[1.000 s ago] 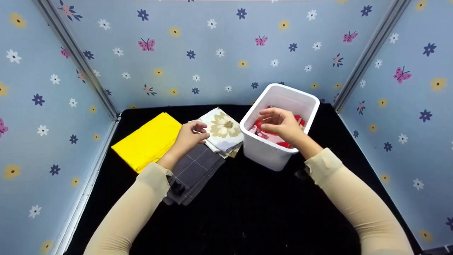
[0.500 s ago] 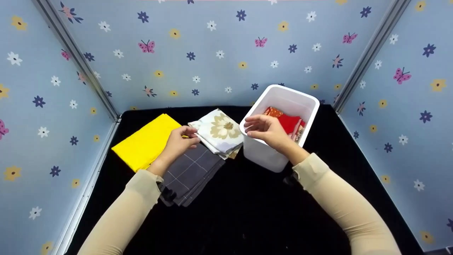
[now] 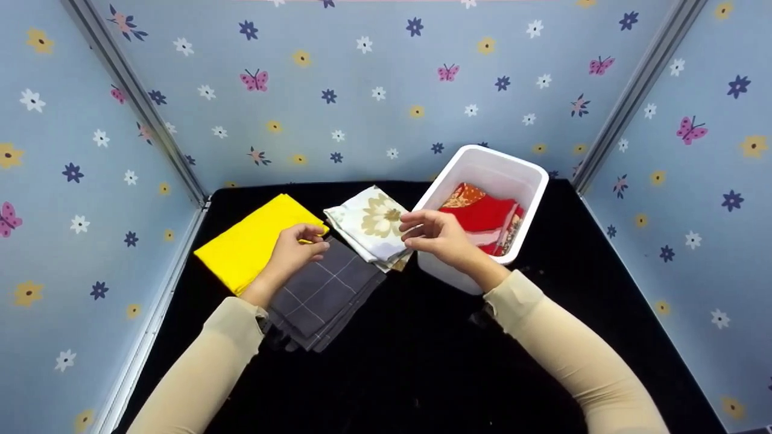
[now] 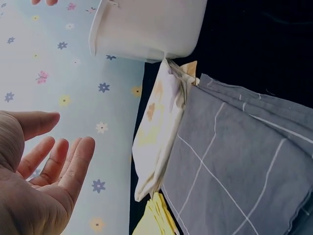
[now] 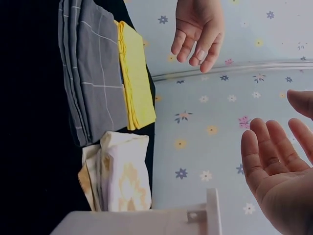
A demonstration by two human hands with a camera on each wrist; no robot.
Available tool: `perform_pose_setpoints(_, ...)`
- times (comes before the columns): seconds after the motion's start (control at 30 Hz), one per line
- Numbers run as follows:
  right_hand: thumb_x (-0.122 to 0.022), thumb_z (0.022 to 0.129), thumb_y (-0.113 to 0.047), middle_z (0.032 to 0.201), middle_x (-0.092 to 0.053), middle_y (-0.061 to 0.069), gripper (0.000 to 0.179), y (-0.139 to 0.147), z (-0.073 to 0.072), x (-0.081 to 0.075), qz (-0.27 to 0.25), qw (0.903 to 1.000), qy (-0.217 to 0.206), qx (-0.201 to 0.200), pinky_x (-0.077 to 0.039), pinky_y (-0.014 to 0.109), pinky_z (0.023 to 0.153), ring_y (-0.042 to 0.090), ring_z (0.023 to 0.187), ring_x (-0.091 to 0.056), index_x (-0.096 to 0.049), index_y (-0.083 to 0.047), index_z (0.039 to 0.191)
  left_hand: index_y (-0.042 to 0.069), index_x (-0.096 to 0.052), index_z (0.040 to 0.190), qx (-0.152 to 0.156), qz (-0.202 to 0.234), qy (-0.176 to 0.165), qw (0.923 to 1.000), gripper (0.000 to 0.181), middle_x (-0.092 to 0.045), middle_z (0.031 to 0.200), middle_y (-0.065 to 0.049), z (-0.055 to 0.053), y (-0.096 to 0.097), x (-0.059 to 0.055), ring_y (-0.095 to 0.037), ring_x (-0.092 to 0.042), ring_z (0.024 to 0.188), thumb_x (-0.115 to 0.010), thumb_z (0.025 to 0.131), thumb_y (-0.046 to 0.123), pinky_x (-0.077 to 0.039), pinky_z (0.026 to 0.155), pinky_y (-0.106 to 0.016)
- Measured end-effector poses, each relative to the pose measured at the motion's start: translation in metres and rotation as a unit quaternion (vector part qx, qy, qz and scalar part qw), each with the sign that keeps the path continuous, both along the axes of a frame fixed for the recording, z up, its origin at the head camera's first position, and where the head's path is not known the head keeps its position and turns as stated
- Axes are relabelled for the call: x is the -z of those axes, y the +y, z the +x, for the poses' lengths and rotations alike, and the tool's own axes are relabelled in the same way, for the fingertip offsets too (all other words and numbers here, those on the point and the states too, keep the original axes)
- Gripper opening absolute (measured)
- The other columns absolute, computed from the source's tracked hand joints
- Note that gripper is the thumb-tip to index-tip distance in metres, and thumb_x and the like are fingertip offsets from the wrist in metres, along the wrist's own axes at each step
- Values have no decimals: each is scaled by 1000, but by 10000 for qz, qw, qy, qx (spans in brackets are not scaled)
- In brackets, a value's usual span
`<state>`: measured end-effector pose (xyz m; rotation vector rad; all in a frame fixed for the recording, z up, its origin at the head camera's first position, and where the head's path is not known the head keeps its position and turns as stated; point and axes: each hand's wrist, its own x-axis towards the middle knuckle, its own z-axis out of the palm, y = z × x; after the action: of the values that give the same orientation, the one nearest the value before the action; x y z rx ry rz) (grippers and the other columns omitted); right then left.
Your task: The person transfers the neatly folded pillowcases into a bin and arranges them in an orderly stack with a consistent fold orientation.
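With the right hand [image 3: 443, 242] drawn leftward, the red cloth [image 3: 482, 215] is exposed in the white bin [image 3: 503, 172] at far right. The left hand [image 3: 292, 253] is raised near the yellow cloth [image 3: 247, 244]. Nothing is grasped by either hand's relaxed fingers, and handling appears paused.

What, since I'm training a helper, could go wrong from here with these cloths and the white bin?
The grey cloth shows uneven layer edges, so a pinch might catch only some layers and unfold it.
The floral cloth lies right by the white bin, so lifting it could nudge the bin.
The yellow cloth lies close beside the grey one, so grabbing either might drag its neighbour.
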<state>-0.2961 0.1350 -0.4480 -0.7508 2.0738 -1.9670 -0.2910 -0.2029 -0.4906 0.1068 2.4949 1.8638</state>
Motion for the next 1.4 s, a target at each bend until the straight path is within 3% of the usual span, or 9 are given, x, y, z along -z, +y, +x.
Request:
perform_pose_setpoints(0.37, -72, 92, 11, 119, -76, 14, 48, -12, 5, 23, 270, 9993, -227, -106, -65, 23, 90, 14, 104, -75, -59, 19, 138, -13, -64, 132, -60, -1, -159, 9999, 37, -68, 105, -10, 8, -14, 10, -7, -71, 85, -75, 99, 2, -67, 76, -21)
perform_pose_setpoints(0.57, -72, 91, 14, 115, -76, 8, 49, -15, 5, 40, 188, 9990, -342, -210, -65, 24, 85, 28, 109, -75, -58, 20, 138, -13, -64, 130, -91, -106, -213, 9997, 36, -69, 103, -8, 12, -20, 20, -4, -68, 84, -75, 99, 2, -67, 76, -22)
perform_pose_setpoints(0.7, -74, 90, 13, 116, -76, 22, 48, -17, 5, 51, 347, 9990, -240, -152, -64, 23, 88, 27, 107, -75, -61, 19, 136, -15, -64, 130, -113, -93, -234, 9996, 35, -69, 100, -7, 14, -23, 28, -6, -70, 84, -74, 99, -1, -67, 74, -21)
perform_pose_setpoints(0.8, -76, 90, 10, 121, -72, 34, 46, -19, 8, 60, 493, 9986, -139, -113, -63, 21, 89, 19, 103, -75, -63, 17, 134, -15, -64, 130, -142, -102, -245, 9995, 36, -69, 101, -8, 16, -25, 34, -6, -71, 84, -74, 99, -1, -67, 74, -22)
perform_pose_setpoints(1.03, -77, 91, 9, 123, -69, 41, 46, -24, 13, 79, 542, 9983, -173, -154, -61, 20, 89, 17, 102, -75, -62, 19, 133, -14, -64, 132, -201, -109, -306, 9993, 38, -69, 103, -10, 22, -26, 42, -8, -71, 85, -75, 99, 0, -68, 76, -24)
perform_pose_setpoints(1.27, -80, 91, 6, 117, -75, 30, 42, -29, 12, 97, 913, 9957, 48, -109, -63, 29, 89, 13, 95, -73, -68, 13, 131, -13, -65, 131, -321, -239, -417, 9983, 38, -71, 105, -13, 25, -29, 52, -6, -67, 85, -76, 97, 1, -67, 74, -22)
perform_pose_setpoints(1.4, -82, 90, 3, 118, -73, 32, 43, -33, 11, 104, 1097, 9939, 119, 15, -62, 26, 86, 13, 94, -73, -69, 13, 130, -13, -65, 131, -442, -428, -409, 9973, 39, -72, 108, -18, 25, -33, 59, -6, -67, 87, -77, 97, 2, -65, 74, -20)
